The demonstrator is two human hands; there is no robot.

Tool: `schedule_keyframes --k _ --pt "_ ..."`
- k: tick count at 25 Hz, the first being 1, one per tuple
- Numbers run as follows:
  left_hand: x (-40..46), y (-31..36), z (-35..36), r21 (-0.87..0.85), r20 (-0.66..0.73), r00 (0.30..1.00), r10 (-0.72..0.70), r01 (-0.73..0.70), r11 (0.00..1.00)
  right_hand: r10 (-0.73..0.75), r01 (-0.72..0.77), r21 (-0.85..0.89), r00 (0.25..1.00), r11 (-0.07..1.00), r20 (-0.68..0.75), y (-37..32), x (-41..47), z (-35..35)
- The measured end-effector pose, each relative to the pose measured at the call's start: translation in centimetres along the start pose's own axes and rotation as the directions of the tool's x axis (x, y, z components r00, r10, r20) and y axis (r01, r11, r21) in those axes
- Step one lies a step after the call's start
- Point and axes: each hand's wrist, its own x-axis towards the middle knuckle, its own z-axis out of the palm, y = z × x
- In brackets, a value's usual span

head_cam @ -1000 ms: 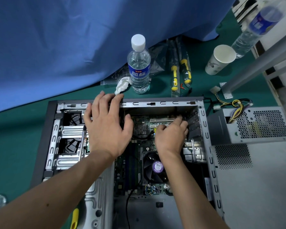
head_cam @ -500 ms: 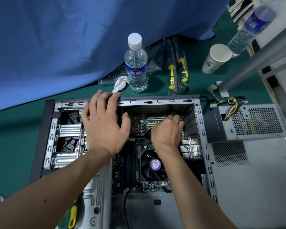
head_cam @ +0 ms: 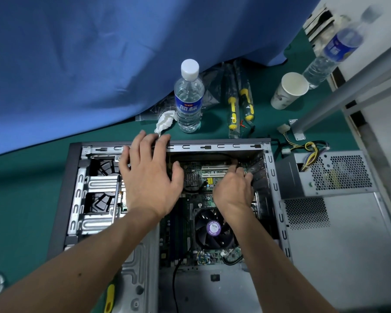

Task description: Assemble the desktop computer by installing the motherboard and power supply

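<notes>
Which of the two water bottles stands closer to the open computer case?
The water bottle with the white cap, upright on the green mat just behind the case. The other bottle is at the far right.

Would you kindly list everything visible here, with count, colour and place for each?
case: 1, grey, lying open mid-table
motherboard: 1, green, inside the case
CPU fan: 1, black with purple label, on the motherboard
power supply: 1, grey, outside the case, on its right
bottles: 2, clear with blue labels, one behind the case, one far right
cup: 1, white, right of the screwdrivers
screwdrivers: 2, yellow and black, bagged, behind the case
tissue: 1, white, beside the nearer bottle
cloth: 1, blue, far side
table: 1, green
left hand: open, fingers on the case's far rim
right hand: inside the case over the motherboard; grip unclear
</notes>
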Motion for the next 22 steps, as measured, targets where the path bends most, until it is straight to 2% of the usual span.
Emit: schedule_keyframes --k 9,14,20,22 --pt "0.0 -0.2 0.1 0.009 0.004 1.000 0.013 -0.013 1.000 0.050 -0.050 -0.014 0.998 0.999 0.044 -0.2 0.7 -1.2" --pt "-0.1 -0.1 0.0 0.016 0.019 1.000 0.011 -0.011 1.000 0.061 -0.062 -0.003 0.975 0.998 0.215 0.4 0.3 -2.2" --pt "0.0 -0.2 0.2 0.027 0.019 1.000 0.011 -0.012 1.000 -0.018 0.035 -0.091 0.983 0.995 0.181 0.3 0.1 -2.4" --pt "0.0 -0.1 0.3 0.023 0.017 1.000 0.009 -0.010 1.000 -0.024 0.039 -0.070 0.980 0.997 0.199 0.0 0.4 -2.6"
